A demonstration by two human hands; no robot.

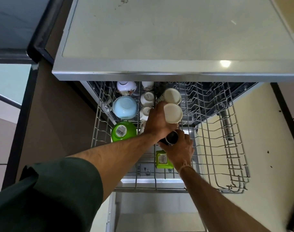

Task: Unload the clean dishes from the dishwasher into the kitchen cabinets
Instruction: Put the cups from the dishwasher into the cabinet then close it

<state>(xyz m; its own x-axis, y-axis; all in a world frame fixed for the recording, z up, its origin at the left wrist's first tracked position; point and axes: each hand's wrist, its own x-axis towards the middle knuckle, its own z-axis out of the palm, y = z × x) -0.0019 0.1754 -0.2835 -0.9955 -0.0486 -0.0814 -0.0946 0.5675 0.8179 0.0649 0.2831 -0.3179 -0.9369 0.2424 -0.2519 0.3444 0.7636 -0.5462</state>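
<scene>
My left hand (157, 122) is curled round an upturned white cup (173, 113) near the middle of the dishwasher rack (233, 190). My right hand (180, 149) grips a dark cup (170, 138) just in front of it, toward the rack's near edge. I cannot tell whether either cup has cleared the wires yet.

Both look stiff and breakable, and light enough for one hand each. They may still be damp and slick, so I'd keep my fingers wrapped round the walls instead of pinching a rim. I'd lift them straight up so they don't knock together.

A second white cup (171, 96) stands just behind mine. A pale blue bowl (125, 107) and a green bowl (123, 131) sit along the rack's left edge. A small green tub (162, 159) lies near the front edge, under my right wrist.
</scene>
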